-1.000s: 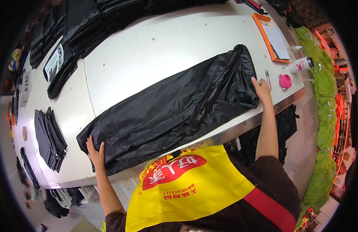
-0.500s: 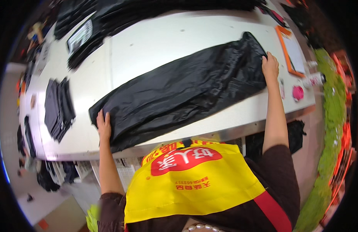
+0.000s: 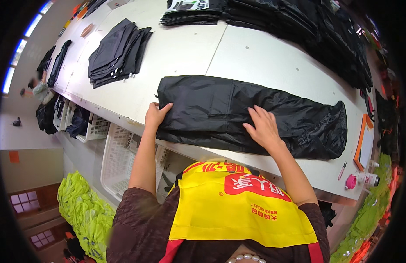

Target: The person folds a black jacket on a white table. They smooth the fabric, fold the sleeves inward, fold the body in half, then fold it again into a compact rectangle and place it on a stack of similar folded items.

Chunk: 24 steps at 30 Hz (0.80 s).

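A long folded piece of shiny black cloth (image 3: 207, 105) lies across the worktable in front of me; its exact kind does not show. My left hand (image 3: 156, 115) grips its left edge, thumb on top and the fingertips partly hidden at the border. Flat on the middle of the cloth rests my right hand (image 3: 265, 128), open with fingers spread. To the right of that hand, the cloth is wrinkled and bunched; the left part is smoother.
The white table (image 3: 185, 52) bears a dark folded stack (image 3: 117, 55) and a large black pile (image 3: 295, 30) at the back. An orange clipboard (image 3: 363, 142), pink tape measure (image 3: 351, 181) and bottle (image 3: 368, 179) lie right. White baskets (image 3: 117, 153) stand below; lime-green cloth (image 3: 86, 215) is lower left.
My view has swung left. My right hand has left the cloth's far right end and now lies on its middle. My left hand is still at the left end, now at its edge.
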### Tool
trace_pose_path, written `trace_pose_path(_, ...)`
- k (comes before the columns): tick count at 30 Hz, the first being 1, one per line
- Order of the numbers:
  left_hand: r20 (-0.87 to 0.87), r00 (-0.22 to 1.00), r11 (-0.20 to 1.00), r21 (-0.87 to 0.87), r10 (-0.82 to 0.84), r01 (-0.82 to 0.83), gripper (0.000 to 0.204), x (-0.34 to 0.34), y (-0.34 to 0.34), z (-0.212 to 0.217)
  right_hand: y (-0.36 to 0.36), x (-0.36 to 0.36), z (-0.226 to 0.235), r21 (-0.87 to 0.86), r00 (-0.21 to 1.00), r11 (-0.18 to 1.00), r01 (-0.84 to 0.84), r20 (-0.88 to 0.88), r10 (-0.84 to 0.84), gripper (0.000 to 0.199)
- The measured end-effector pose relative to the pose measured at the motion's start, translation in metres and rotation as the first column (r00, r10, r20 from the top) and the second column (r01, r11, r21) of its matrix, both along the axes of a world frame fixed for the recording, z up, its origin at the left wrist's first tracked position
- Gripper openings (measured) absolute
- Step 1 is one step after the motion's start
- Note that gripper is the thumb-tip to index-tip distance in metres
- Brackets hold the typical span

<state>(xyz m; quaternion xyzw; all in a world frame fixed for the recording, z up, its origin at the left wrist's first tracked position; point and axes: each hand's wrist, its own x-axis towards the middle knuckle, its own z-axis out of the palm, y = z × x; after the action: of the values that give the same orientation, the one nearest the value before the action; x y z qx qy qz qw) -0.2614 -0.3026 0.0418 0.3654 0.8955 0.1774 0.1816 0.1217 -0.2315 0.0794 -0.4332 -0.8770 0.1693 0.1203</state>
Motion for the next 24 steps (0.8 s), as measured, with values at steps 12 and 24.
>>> trace_pose_path(12,0.956,0.287,0.983,0.102,-0.055,-0.152,0.037,-0.026,0.008,0.025,-0.010,-0.099,-0.028,0.018,0.901,0.903,-0.430,0.071,0.427,0.054)
trace_pose_path(24,0.161,0.407,0.438,0.322,-0.899,0.839,0.021,0.255,0.126,0.019,-0.046,-0.061,-0.070,-0.668,0.867,0.553,-0.497,-0.415,0.276,0.048)
